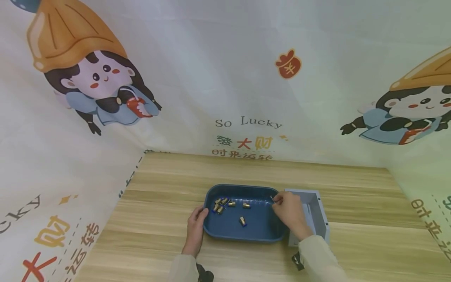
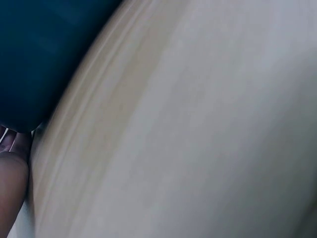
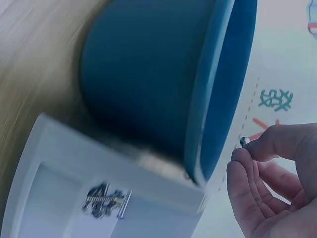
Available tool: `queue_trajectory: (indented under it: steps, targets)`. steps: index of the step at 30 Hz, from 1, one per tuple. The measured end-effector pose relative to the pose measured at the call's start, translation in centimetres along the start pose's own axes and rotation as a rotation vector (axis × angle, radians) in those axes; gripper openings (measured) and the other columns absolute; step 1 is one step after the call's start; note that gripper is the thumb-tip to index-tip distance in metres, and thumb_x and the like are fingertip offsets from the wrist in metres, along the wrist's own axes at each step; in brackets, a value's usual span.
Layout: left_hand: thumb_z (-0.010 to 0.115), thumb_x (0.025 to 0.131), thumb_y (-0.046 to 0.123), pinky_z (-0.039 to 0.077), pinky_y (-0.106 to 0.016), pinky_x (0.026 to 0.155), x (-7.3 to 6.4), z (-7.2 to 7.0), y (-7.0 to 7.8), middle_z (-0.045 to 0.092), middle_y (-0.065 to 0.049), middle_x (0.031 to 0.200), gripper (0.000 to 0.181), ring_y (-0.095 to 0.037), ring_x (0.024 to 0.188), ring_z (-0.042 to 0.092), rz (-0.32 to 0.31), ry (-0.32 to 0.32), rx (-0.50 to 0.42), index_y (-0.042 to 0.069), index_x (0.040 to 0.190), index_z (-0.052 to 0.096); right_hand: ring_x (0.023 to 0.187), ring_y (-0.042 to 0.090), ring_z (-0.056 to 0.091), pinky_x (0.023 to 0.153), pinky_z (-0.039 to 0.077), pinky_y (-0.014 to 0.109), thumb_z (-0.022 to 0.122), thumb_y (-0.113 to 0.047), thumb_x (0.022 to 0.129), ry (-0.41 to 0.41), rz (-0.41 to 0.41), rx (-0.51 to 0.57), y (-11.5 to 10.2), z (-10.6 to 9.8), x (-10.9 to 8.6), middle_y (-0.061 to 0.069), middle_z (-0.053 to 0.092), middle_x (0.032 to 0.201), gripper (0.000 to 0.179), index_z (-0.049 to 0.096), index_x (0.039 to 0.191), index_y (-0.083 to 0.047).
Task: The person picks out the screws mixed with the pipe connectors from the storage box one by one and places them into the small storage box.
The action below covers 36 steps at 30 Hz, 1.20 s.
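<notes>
A blue plastic tray (image 1: 243, 235) sits in front of me on the table. My left hand (image 1: 195, 227) holds its left end, thumb at the rim; the left wrist view shows mostly table and only part of that hand (image 2: 14, 183). Over the tray's right end, my right hand (image 1: 289, 211) pinches a small silver screw (image 1: 272, 199) between thumb and forefinger. The head of this screw (image 3: 244, 142) pokes out of the fingertips in the right wrist view. Several brass fittings (image 1: 242, 221) with blue ends lie in the tray, most bunched at its left.
Against the tray's right side stands a grey box (image 1: 325, 225), partly behind my right forearm. A pile of small screws (image 3: 103, 199) lies inside it. The wooden table (image 1: 363, 203) is bounded by a printed cloth (image 1: 317, 129) at the back and sides.
</notes>
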State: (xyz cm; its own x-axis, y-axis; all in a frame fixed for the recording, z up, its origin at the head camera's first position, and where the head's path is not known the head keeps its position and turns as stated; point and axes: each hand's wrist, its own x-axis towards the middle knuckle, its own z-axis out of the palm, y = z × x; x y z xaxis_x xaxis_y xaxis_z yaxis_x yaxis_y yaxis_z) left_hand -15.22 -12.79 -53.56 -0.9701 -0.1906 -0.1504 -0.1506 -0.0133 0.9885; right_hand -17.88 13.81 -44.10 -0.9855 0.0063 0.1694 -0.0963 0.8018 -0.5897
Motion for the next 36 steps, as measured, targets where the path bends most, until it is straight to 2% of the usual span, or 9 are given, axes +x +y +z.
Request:
queue_trajectory:
  steps: [8, 16, 23, 31, 36]
  targets:
    - [0.043, 0.1, 0.027, 0.033, -0.049, 0.111, -0.2, 0.0, 0.2, 0.051, -0.025, 0.133, 0.047, -0.038, 0.128, 0.045, 0.004, 0.004, 0.014, -0.006, 0.133, 0.045, 0.062, 0.017, 0.063, 0.052, 0.051, 0.029, 0.062, -0.001, 0.072, 0.002, 0.064, -0.017, 1.7, -1.7, -0.3, 0.009, 0.07, 0.073, 0.016, 0.072, 0.085, 0.002]
    - [0.043, 0.1, 0.029, 0.032, -0.049, 0.112, 0.0, -0.1, -0.1, 0.05, -0.026, 0.134, 0.048, -0.038, 0.129, 0.044, 0.006, 0.002, 0.018, -0.006, 0.133, 0.045, 0.063, 0.019, 0.063, 0.055, 0.05, 0.03, 0.059, -0.001, 0.072, 0.014, 0.083, -0.031, 4.2, -2.7, -0.9, 0.012, 0.069, 0.072, 0.016, 0.071, 0.083, 0.004]
    - [0.044, 0.1, 0.028, 0.031, -0.049, 0.112, 0.1, -0.3, -0.2, 0.051, -0.025, 0.133, 0.048, -0.038, 0.129, 0.044, 0.002, 0.002, 0.013, -0.005, 0.133, 0.046, 0.062, 0.021, 0.062, 0.055, 0.05, 0.033, 0.066, -0.005, 0.074, 0.026, 0.092, -0.034, 5.9, -2.2, -1.4, 0.015, 0.069, 0.07, 0.015, 0.07, 0.083, 0.007]
    - [0.043, 0.1, 0.03, 0.033, -0.049, 0.111, 0.0, -0.1, -0.1, 0.052, -0.025, 0.132, 0.048, -0.038, 0.127, 0.046, 0.01, 0.003, 0.024, -0.005, 0.133, 0.046, 0.06, 0.024, 0.061, 0.054, 0.049, 0.035, 0.061, -0.002, 0.076, 0.0, 0.083, -0.064, 7.1, -0.8, -1.7, 0.015, 0.067, 0.07, 0.012, 0.069, 0.08, 0.005]
    - [0.043, 0.1, 0.029, 0.034, -0.049, 0.111, 0.0, -0.2, 0.0, 0.052, -0.025, 0.132, 0.048, -0.036, 0.127, 0.046, 0.013, 0.007, 0.025, -0.005, 0.133, 0.047, 0.064, 0.027, 0.063, 0.056, 0.051, 0.039, 0.061, 0.0, 0.075, -0.001, 0.11, -0.081, 7.4, -0.1, -1.7, 0.015, 0.068, 0.071, 0.012, 0.071, 0.081, 0.004]
